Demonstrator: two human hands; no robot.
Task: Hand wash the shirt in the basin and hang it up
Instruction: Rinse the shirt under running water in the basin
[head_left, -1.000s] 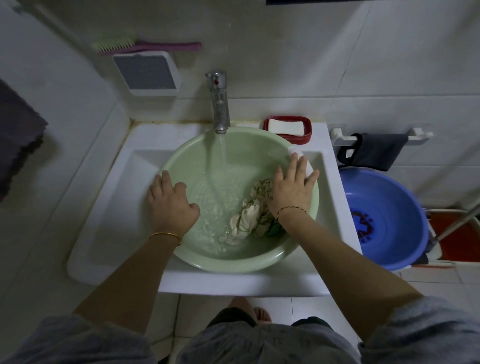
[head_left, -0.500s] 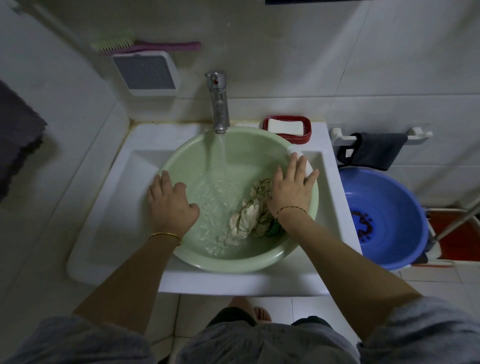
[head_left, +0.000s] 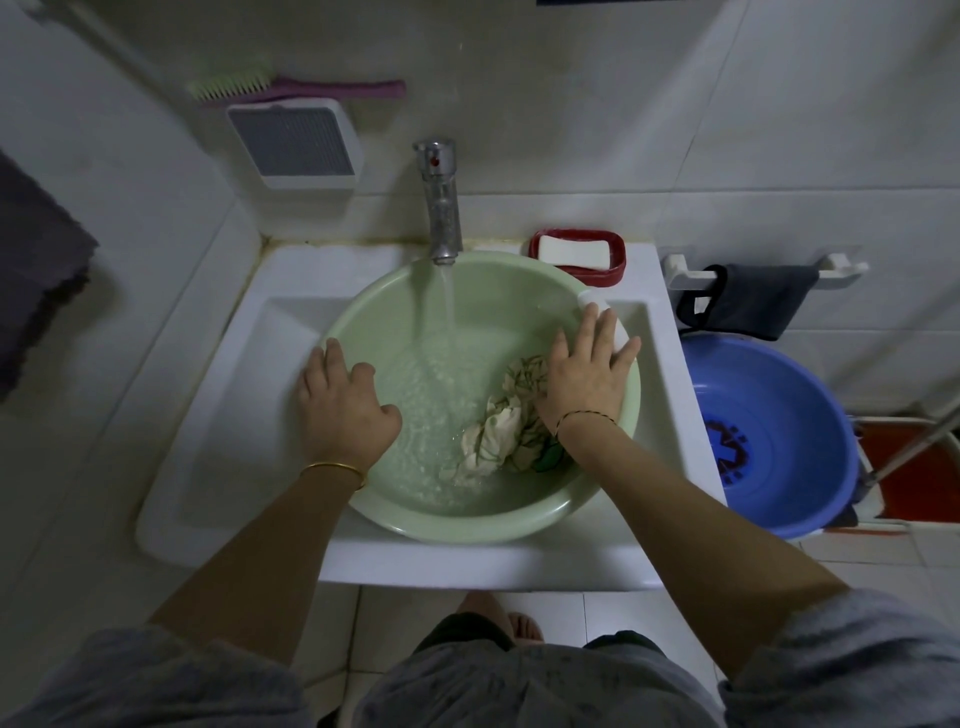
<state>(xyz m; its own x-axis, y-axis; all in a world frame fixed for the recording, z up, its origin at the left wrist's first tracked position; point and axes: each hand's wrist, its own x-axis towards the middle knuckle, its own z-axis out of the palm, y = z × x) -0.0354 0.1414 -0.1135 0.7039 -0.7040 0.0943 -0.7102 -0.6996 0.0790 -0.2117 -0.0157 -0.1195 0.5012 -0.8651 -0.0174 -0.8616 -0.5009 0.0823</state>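
A pale green basin (head_left: 467, 525) sits in the white sink (head_left: 218, 395) under the tap (head_left: 441, 202), which runs water into it. A crumpled cream and green patterned shirt (head_left: 498, 431) lies in the water at the basin's right side. My left hand (head_left: 343, 400) rests on the basin's left rim, fingers over the edge. My right hand (head_left: 587, 374) lies flat on the right rim with straight fingers, its heel over the shirt. Beneath its fingertips a white object (head_left: 597, 301) pokes out.
A red soap dish with a white bar (head_left: 576, 254) stands behind the basin. A blue basin (head_left: 769, 441) sits low at the right, under a rail with a dark cloth (head_left: 753, 301). A brush (head_left: 291, 88) lies above a wall box. A dark towel (head_left: 31, 270) hangs left.
Neither hand has moved. Water keeps running and the level in the basin stays rippled.
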